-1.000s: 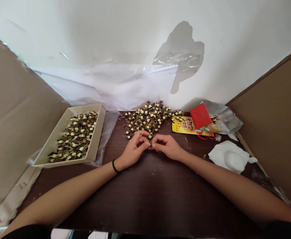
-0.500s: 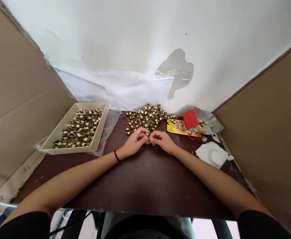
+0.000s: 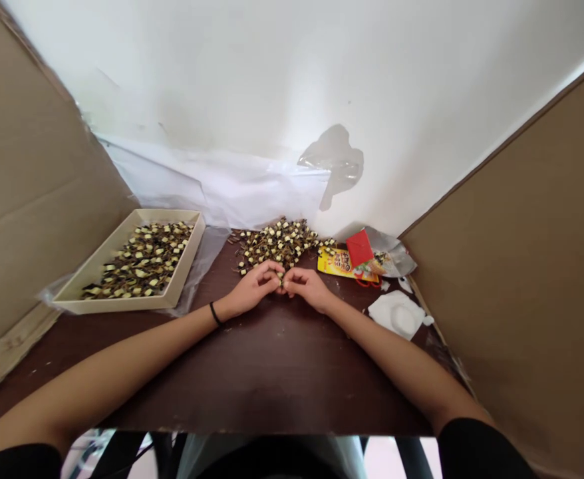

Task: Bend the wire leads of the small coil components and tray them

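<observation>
My left hand (image 3: 252,287) and my right hand (image 3: 304,287) meet fingertip to fingertip on the dark wooden table (image 3: 272,372). Both pinch one small cream-and-black part (image 3: 281,277) between them. Right behind the fingers lies a loose heap of several such parts (image 3: 275,241). A black band circles my left wrist.
A cream tray (image 3: 97,303) full of the same parts sits at the left on clear plastic. A yellow packet (image 3: 339,265), a red pouch (image 3: 359,247) and a white tissue (image 3: 396,314) lie at the right. Cardboard walls stand on both sides.
The camera has pulled back and tilted, so the table's near edge and my lap now show. Both hands stay together, pinching the small part in front of the heap.
</observation>
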`<control>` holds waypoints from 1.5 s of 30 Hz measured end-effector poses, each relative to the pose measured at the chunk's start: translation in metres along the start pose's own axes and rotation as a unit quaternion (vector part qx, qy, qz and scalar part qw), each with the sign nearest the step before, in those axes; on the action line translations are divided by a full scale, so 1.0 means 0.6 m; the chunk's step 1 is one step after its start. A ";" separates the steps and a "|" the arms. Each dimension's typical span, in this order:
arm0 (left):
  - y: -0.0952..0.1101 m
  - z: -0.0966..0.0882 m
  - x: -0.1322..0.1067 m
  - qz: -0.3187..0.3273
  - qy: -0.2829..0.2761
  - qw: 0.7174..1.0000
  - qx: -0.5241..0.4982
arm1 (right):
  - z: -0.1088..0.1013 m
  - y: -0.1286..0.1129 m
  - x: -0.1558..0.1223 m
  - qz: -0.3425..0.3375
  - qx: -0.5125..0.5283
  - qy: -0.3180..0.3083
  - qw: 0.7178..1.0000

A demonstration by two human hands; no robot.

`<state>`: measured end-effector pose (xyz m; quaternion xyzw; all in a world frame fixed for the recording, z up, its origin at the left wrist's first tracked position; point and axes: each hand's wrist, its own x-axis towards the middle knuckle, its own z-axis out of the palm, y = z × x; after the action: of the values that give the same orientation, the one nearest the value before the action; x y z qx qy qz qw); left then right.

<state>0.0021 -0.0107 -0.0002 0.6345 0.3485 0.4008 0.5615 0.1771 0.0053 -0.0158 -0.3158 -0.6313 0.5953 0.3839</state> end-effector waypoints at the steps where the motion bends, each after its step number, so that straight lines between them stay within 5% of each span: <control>1: 0.002 -0.001 0.000 -0.002 0.000 1.000 -0.002 | 0.001 0.000 0.001 0.000 -0.008 -0.002 1.000; 14: 0.001 -0.008 0.003 -0.048 -0.023 0.997 0.048 | 0.013 0.001 -0.010 -0.007 -0.145 0.063 0.987; 22: -0.003 -0.005 0.004 -0.049 -0.001 0.996 0.073 | 0.026 -0.002 -0.023 -0.130 -0.298 0.127 0.937; 41: 0.002 0.004 0.002 -0.057 0.012 0.992 0.113 | 0.004 0.001 -0.030 -0.251 -0.462 0.067 0.848; 45: 0.001 0.004 0.001 -0.059 0.017 0.992 0.106 | 0.006 0.002 -0.029 -0.253 -0.453 0.076 0.851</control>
<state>0.0044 -0.0115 0.0001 0.6619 0.4357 0.3385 0.5074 0.1826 -0.0114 -0.0188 -0.3280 -0.8581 0.0994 0.3823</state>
